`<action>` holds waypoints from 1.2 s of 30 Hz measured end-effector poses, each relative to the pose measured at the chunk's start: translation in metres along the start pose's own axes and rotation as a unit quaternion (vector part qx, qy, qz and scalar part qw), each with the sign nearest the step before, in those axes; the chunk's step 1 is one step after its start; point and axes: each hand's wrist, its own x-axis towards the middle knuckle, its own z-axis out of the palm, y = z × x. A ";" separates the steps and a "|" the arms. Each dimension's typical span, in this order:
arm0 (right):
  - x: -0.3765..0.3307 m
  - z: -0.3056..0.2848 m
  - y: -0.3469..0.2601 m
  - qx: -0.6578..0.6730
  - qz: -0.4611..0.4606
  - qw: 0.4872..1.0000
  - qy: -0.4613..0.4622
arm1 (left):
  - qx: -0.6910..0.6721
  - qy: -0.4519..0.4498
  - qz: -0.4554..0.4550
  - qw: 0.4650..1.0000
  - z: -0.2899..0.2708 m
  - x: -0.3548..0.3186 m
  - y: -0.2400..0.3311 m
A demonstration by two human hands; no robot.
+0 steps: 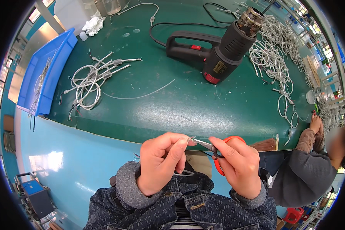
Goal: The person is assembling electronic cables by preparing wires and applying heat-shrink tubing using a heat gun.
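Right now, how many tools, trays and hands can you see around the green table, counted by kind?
Heat gun, black: 1
Scissors, orange handles, in the right hand: 1
Blue tray: 1
Hands of the person, with the left hand pinching a thin wire end: 2
Hand of a co-worker on the table edge: 1
Total: 6
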 end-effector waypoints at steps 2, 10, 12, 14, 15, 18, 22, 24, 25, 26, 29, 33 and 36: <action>0.000 0.001 0.000 -0.001 0.000 1.000 -0.004 | -0.001 0.001 -0.001 1.000 0.000 0.000 0.000; -0.001 0.005 -0.002 0.019 0.011 1.000 0.004 | 0.004 0.022 0.001 1.000 0.005 0.002 -0.001; 0.000 0.006 -0.003 0.022 0.017 1.000 0.003 | 0.008 0.012 -0.011 1.000 0.004 0.002 0.000; 0.001 0.007 -0.003 0.029 0.026 0.999 0.003 | 0.011 0.005 -0.016 1.000 0.003 0.003 0.000; 0.001 0.007 -0.003 0.028 0.026 0.999 0.005 | 0.010 0.005 -0.009 1.000 0.004 0.004 -0.001; -0.001 0.010 0.009 0.107 0.048 0.993 0.011 | 0.013 0.003 0.010 1.000 0.005 0.007 -0.005; -0.007 0.009 0.039 -0.074 0.096 0.989 0.088 | -0.072 0.002 -0.011 0.997 0.005 0.010 -0.008; -0.015 0.015 0.067 -0.123 0.102 0.983 0.086 | -0.062 -0.018 -0.015 0.998 0.006 0.011 -0.006; -0.017 0.019 0.080 -0.170 0.108 0.976 0.077 | -0.056 -0.027 -0.017 0.998 0.006 0.011 -0.006; -0.017 0.018 0.085 -0.219 0.113 0.967 0.068 | -0.055 -0.030 -0.013 0.998 0.007 0.013 -0.005; -0.010 0.005 0.071 -0.207 0.080 0.968 0.115 | 0.025 -0.026 0.079 0.996 0.013 0.017 -0.006; -0.002 0.015 0.021 0.110 0.014 0.993 0.051 | 0.119 -0.024 0.128 0.984 0.013 0.019 -0.008; 0.003 0.029 0.011 0.316 0.053 0.947 0.003 | 0.106 -0.039 0.131 0.985 0.018 0.019 -0.005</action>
